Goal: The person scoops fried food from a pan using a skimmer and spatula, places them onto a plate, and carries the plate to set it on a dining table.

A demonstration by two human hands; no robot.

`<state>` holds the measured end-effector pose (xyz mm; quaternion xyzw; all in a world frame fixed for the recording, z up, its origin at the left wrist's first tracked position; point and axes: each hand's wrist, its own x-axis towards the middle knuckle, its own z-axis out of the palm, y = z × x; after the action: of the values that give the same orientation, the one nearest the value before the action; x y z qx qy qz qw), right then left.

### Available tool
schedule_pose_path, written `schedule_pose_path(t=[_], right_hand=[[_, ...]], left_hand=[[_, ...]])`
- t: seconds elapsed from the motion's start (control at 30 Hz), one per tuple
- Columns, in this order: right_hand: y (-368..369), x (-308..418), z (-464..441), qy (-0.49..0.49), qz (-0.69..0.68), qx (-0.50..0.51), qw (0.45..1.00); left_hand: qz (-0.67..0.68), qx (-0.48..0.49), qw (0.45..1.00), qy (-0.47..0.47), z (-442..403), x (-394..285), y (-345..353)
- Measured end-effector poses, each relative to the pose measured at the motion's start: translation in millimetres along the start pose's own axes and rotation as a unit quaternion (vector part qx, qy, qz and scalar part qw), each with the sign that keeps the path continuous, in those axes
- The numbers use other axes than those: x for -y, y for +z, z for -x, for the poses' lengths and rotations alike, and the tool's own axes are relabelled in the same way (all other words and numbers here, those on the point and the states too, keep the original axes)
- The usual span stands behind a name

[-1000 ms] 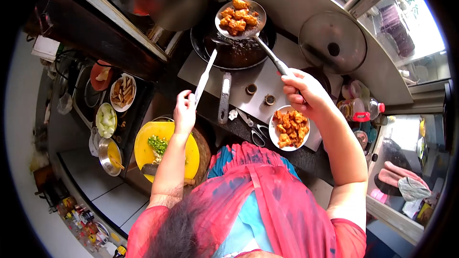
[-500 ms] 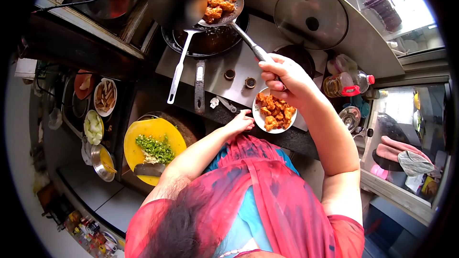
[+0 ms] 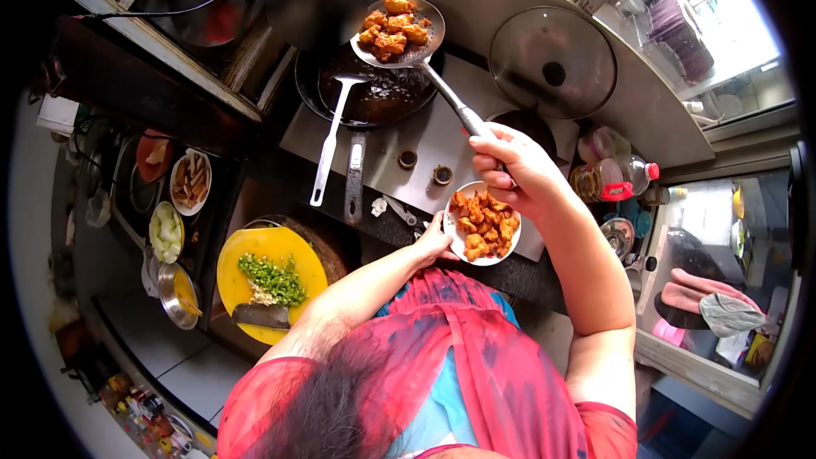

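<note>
My right hand (image 3: 518, 166) grips the handle of a round skimmer (image 3: 432, 24), which holds several browned fried pieces (image 3: 393, 31) above the dark pan (image 3: 382, 102). With its fingers at the left rim, my left hand (image 3: 435, 242) holds a white plate (image 3: 485, 263) of fried pieces (image 3: 483, 225). A white-handled spatula (image 3: 330, 149) rests in the pan, its handle leaning out over the rim. Two small dark round pots (image 3: 408, 159) stand between the pan and the plate.
A yellow board (image 3: 234, 276) at the left carries chopped greens (image 3: 276, 276) and a cleaver (image 3: 261, 315). Beyond it are bowls of pale slices (image 3: 167, 232) and brown strips (image 3: 190, 182). A glass lid (image 3: 552, 55) leans at the back; an oil bottle (image 3: 595, 182) stands at the right.
My left hand has let go of the spatula, moved down to the right and taken hold of the plate's rim. The plate is now tilted slightly. The skimmer remains above the pan.
</note>
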<state>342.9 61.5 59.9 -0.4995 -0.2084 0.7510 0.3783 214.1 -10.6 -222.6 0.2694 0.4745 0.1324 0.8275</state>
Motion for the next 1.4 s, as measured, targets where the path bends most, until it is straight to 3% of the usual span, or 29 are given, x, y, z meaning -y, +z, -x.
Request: schedule_pose_path(t=[0.13,0.37,0.7,1.03,1.4], right_hand=[[-2.5,12.0,3.2,0.004,0.005,0.01,1.0],[0.0,37.9,25.6,0.005,0.036,0.01,0.999],[12.4,72.6,47.7,-0.002,0.078,0.033,0.996],[25.0,85.0,32.9,-0.018,0.085,0.028,0.996],[22.6,91.3,19.5,-0.038,0.1,0.025,0.994]], left_hand=[[0.02,0.023,0.999,0.02,30.1,-19.6,-5.7],[0.073,0.03,0.985,0.154,133.6,-82.9,-31.9],[0.131,-0.116,0.937,0.303,173.1,-160.4,-74.1],[0.162,-0.115,0.909,0.365,157.7,-191.1,-97.3],[0.16,-0.119,0.917,0.346,158.7,-190.2,-100.3]])
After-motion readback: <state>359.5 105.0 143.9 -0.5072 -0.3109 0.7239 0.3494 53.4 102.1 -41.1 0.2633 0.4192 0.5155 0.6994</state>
